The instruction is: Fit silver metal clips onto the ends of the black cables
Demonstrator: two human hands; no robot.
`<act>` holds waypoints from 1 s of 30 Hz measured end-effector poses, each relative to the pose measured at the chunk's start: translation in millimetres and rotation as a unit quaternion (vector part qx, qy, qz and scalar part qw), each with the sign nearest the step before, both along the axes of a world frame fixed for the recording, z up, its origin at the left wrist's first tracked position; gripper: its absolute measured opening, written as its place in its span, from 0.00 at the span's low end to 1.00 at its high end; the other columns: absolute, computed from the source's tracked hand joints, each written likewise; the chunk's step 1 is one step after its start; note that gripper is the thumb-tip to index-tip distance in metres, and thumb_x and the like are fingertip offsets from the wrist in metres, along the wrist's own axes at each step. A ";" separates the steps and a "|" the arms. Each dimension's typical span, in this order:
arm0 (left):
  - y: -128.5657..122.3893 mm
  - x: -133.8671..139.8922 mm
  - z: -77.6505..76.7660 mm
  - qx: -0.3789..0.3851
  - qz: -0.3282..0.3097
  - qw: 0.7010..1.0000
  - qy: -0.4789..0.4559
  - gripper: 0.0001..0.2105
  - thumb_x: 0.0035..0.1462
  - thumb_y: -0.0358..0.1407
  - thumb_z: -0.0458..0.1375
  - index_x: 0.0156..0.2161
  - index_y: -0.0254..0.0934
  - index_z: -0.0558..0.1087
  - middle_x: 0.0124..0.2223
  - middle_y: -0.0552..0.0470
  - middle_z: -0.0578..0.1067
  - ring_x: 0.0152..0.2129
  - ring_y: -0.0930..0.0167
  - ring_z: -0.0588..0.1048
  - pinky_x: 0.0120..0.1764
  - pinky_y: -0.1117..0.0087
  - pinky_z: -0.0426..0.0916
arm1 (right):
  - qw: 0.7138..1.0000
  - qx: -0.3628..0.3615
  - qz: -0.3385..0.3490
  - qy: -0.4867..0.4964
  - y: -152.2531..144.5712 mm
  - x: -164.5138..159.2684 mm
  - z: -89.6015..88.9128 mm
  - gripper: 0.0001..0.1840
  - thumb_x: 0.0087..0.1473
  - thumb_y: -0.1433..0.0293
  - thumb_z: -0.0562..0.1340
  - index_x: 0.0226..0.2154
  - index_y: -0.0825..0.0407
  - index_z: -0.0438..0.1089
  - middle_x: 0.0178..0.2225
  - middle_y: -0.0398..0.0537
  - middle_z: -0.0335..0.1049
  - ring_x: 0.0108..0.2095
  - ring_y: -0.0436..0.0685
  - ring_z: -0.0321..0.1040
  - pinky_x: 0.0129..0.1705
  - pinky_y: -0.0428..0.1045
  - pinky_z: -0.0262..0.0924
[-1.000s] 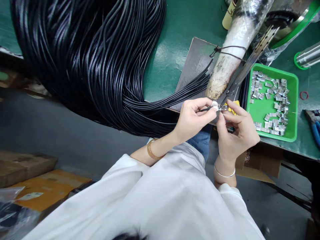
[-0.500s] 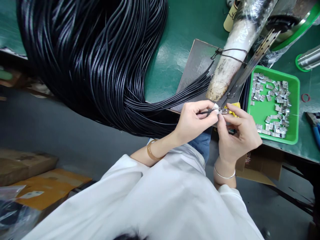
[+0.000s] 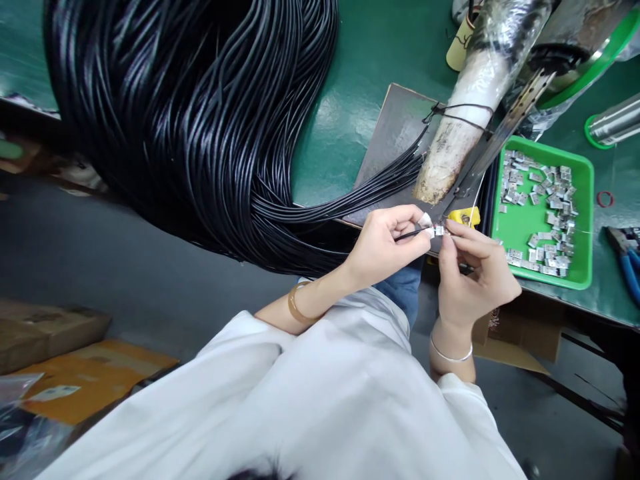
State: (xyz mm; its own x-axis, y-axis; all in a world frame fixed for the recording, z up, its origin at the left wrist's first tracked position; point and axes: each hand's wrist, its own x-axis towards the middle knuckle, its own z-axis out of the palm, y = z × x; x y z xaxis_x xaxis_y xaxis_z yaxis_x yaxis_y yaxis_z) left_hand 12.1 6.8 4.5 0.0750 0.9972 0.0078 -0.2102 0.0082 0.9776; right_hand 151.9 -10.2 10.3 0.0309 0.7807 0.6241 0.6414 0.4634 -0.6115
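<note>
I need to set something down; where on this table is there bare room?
A wide bare patch of table lies between the cables and the grey plate. A smaller one, with a red ring, lies between tray, pliers and cylinder. It is crowded around the left hand, right hand and yellow block.

Black cable (image 3: 410, 234), apparently silvery connector (image 3: 439, 231)
</note>
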 end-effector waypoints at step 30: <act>0.7 -6.5 -8.4 0.055 0.020 0.997 0.054 0.08 0.56 0.32 0.61 0.37 0.31 0.82 0.29 0.50 0.79 0.25 0.77 0.72 0.29 0.78 0.67 | 0.998 0.034 0.010 -0.048 5.2 1.6 -4.0 0.07 0.53 0.76 0.67 0.36 0.51 0.73 0.44 0.47 0.80 0.44 0.56 0.79 0.34 0.46 0.73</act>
